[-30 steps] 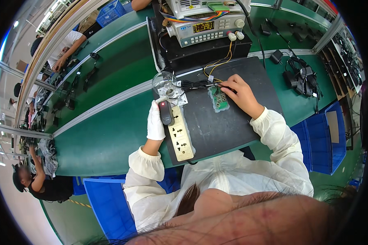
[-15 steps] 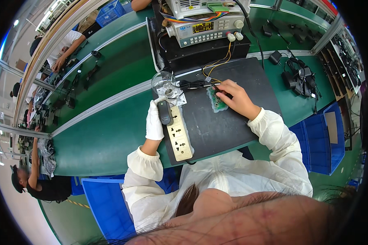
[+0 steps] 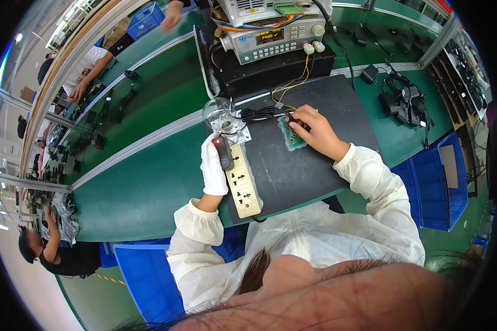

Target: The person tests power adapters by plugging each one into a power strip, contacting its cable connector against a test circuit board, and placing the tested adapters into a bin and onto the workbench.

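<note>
My left hand (image 3: 213,165) wears a white glove and rests on a small black device with a red light (image 3: 224,152), lying on the top end of a beige power strip (image 3: 244,188). My bare right hand (image 3: 315,131) presses a black probe onto a small green circuit board (image 3: 292,135) on the black work mat (image 3: 303,165). Black and yellow leads (image 3: 281,99) run from the board up to a grey bench test instrument (image 3: 270,38). A round glass lens (image 3: 218,113) stands just beyond my left hand.
The mat lies on a green workbench (image 3: 143,187). Black adapters and cables (image 3: 400,102) are heaped at the right. Blue crates (image 3: 436,182) stand right and lower left. Other people work at the far left bench (image 3: 85,69), and one crouches lower left (image 3: 44,248).
My right hand has shifted slightly on the circuit board. My left hand has stayed on the black device.
</note>
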### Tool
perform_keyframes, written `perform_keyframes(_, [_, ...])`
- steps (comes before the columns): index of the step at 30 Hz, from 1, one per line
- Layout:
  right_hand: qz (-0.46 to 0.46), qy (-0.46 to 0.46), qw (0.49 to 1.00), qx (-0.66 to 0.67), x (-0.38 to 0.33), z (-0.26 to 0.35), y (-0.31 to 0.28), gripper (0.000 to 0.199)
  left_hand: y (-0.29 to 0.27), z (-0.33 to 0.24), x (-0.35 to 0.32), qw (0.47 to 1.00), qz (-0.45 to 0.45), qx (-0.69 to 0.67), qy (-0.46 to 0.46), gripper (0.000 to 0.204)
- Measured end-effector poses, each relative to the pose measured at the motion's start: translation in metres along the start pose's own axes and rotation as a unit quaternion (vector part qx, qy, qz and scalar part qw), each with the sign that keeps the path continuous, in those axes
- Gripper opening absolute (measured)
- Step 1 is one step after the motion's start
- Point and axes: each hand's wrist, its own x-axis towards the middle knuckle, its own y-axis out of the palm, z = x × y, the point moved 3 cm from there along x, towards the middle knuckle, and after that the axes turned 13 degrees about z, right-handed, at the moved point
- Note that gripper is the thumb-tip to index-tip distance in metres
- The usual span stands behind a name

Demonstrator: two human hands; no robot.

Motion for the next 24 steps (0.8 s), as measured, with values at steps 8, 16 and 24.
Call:
perform_keyframes(8, [-0.015, -0.017, 0.998, -0.061, 0.000, 0.001, -0.003, 0.015, 0.011, 0.001, -0.003, 0.996, 0.000, 0.079, 0.029, 0.067])
perform_keyframes(16, [-0.168, -0.107, 0.978, -0.056, 0.011, 0.024, -0.020, 0.012, 0.002, 0.003, -0.004, 0.992, -0.016, 0.100, 0.079, 0.062])
perform_keyframes(24, [0.085, 0.123, 0.898, 0.415, -0.019, 0.045, 0.018, 0.021, -0.005, -0.024, -0.032, 0.952, -0.054, 0.055, 0.297, 0.070])
